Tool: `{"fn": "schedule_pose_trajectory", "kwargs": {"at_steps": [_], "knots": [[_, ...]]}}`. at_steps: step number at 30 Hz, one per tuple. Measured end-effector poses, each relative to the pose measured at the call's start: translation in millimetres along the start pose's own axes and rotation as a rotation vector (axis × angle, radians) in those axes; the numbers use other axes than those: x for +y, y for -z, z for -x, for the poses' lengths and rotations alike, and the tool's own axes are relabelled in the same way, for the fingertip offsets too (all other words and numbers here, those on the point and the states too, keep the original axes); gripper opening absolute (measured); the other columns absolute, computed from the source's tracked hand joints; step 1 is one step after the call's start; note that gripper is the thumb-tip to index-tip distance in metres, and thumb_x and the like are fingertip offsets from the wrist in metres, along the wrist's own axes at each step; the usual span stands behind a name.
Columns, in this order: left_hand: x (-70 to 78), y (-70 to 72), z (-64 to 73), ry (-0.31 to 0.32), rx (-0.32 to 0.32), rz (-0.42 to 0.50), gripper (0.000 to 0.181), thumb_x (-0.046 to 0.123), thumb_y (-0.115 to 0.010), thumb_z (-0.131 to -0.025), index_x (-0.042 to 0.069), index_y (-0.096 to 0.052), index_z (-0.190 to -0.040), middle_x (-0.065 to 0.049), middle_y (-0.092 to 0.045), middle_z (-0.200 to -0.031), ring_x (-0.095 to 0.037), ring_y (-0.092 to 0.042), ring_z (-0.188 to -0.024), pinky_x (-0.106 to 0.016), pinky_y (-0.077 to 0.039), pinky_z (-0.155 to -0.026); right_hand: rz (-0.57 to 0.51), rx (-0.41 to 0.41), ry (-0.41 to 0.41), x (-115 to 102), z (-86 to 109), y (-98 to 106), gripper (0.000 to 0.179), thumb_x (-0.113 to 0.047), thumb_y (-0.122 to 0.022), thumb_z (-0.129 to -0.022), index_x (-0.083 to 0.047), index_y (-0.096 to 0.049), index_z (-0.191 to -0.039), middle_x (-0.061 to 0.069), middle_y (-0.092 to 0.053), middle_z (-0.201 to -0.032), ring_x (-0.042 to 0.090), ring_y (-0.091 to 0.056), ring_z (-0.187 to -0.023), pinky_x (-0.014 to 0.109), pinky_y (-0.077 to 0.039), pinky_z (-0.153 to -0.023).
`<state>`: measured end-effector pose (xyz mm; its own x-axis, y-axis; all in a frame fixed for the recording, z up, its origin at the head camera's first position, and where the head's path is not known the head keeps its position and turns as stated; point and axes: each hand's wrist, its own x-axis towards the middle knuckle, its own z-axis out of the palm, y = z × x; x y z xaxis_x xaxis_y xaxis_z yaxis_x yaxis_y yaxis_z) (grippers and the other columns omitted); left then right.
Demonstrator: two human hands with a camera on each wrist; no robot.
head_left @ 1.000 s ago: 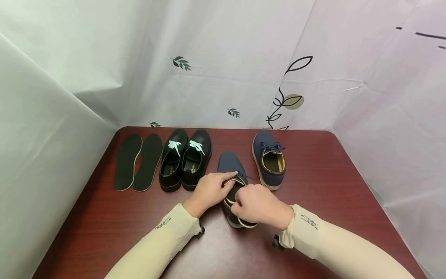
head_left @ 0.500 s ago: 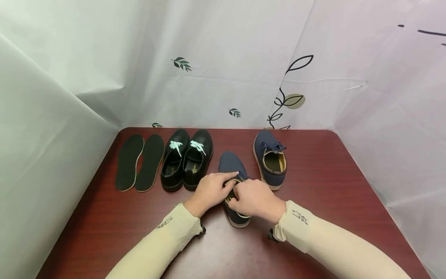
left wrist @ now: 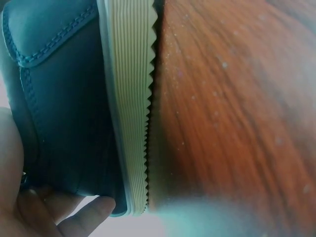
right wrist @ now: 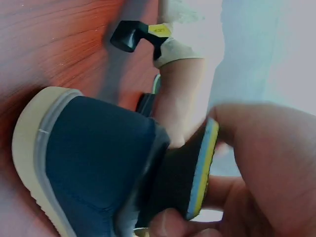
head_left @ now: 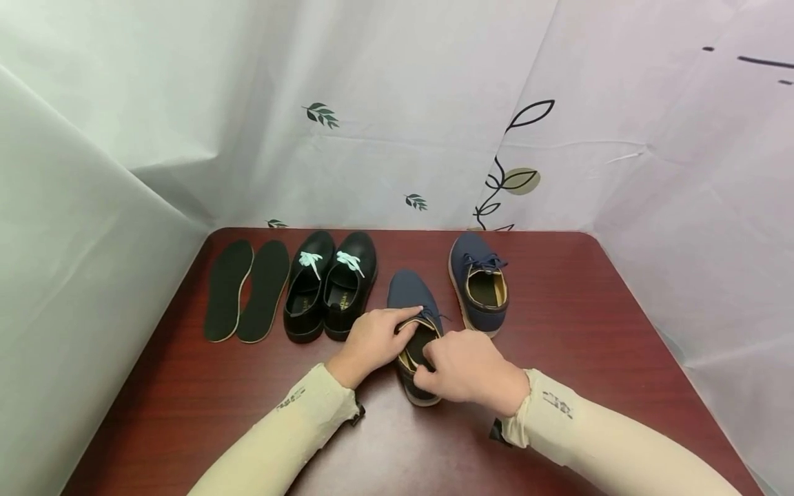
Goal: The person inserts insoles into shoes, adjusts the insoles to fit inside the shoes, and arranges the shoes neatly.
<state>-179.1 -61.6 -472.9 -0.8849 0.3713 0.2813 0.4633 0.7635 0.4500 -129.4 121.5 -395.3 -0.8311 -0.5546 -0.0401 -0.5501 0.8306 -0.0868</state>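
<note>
A navy lace-up shoe [head_left: 406,288] with a pale ribbed sole [left wrist: 129,103] stands on the table, toe pointing away. My left hand [head_left: 372,339] grips it around the laces, thumb at the collar opening. My right hand [head_left: 466,366] is over the heel and pinches a dark insole [right wrist: 177,170]. In the right wrist view the insole's end, with a yellow and pale-blue edge, stands up out of the shoe's opening between thumb and fingers. Its front part is hidden inside the shoe. The matching navy shoe [head_left: 468,258] stands farther back to the right, untouched.
Two loose black insoles [head_left: 225,293] lie side by side at the left. Beside them stands a pair of black shoes [head_left: 356,251] with pale laces. White curtains [head_left: 384,124] rise behind and at both sides of the red-brown table [head_left: 577,331].
The insole's end, which stuck out behind the shoe's heel, is now at the opening. My right hand went forward, then came back to the right. The left hand stays on the shoe.
</note>
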Motion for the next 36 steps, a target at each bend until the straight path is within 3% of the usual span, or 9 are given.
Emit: {"fn": "schedule_pose_trajectory", "kwargs": {"at_steps": [3, 6, 10, 19, 26, 36], "knots": [[0.2, 0.3, 0.2, 0.001, 0.002, 0.007, 0.036, 0.035, -0.061, -0.099, 0.032, -0.065, -0.135, 0.002, -0.062, -0.069, -0.008, -0.033, -0.04, -0.025, -0.028, -0.041, -0.017, 0.07, 0.086, 1, -1.6, -1, 0.036, -0.024, -0.06, -0.078, -0.025, -0.039, -0.049, -0.014, -0.026, -0.047, 0.007, -0.028, -0.04, 0.026, -0.024, -0.038], [0.6, 0.3, 0.1, 0.009, -0.004, 0.002, 0.037, 0.035, -0.061, -0.099, 0.033, -0.065, -0.135, 0.003, -0.057, -0.065, -0.008, -0.032, -0.039, -0.025, -0.028, -0.04, -0.036, 0.086, 0.133, 1, -5.1, -3, 0.036, -0.019, -0.059, -0.079, -0.024, -0.04, -0.05, -0.014, -0.026, -0.048, 0.006, -0.026, -0.042, 0.024, -0.025, -0.041], [0.1, -0.6, -0.4, 0.015, 0.002, -0.015, 0.036, 0.036, -0.061, -0.098, 0.034, -0.065, -0.134, 0.0, -0.062, -0.069, -0.008, -0.033, -0.04, -0.025, -0.029, -0.041, -0.044, 0.095, 0.128, 1, -10.9, -9, 0.036, -0.018, -0.059, -0.082, -0.023, -0.042, -0.05, -0.013, -0.03, -0.048, 0.007, -0.029, -0.042, 0.024, -0.028, -0.041], [0.1, -2.2, 0.1, 0.02, 0.001, -0.019, 0.036, 0.037, -0.061, -0.099, 0.035, -0.065, -0.134, 0.003, -0.059, -0.065, -0.008, -0.031, -0.04, -0.025, -0.028, -0.041, 0.06, 0.252, 0.134, 0, -19.9, -24, 0.033, -0.019, -0.063, -0.081, -0.02, -0.045, -0.054, -0.006, -0.043, -0.051, 0.015, -0.045, -0.046, 0.032, -0.043, -0.045], [-0.6, -2.5, 0.7, 0.011, 0.018, -0.014, 0.035, 0.038, -0.061, -0.099, 0.035, -0.066, -0.133, -0.001, -0.074, -0.088, -0.007, -0.036, -0.043, -0.025, -0.032, -0.044, 0.082, 0.248, 0.146, -2, -25.5, -29, 0.032, -0.019, -0.063, -0.085, -0.019, -0.048, -0.057, -0.006, -0.043, -0.053, 0.013, -0.045, -0.047, 0.03, -0.043, -0.047], [0.1, -1.8, 0.9, 0.007, 0.022, -0.012, 0.035, 0.038, -0.06, -0.099, 0.034, -0.066, -0.133, 0.002, -0.074, -0.118, -0.01, -0.051, -0.051, -0.027, -0.04, -0.049, 0.135, 0.259, 0.132, -7, -25.6, -29, 0.03, -0.022, -0.067, -0.084, -0.015, -0.052, -0.059, -0.003, -0.046, -0.052, 0.017, -0.049, -0.045, 0.032, -0.043, -0.043]]}}
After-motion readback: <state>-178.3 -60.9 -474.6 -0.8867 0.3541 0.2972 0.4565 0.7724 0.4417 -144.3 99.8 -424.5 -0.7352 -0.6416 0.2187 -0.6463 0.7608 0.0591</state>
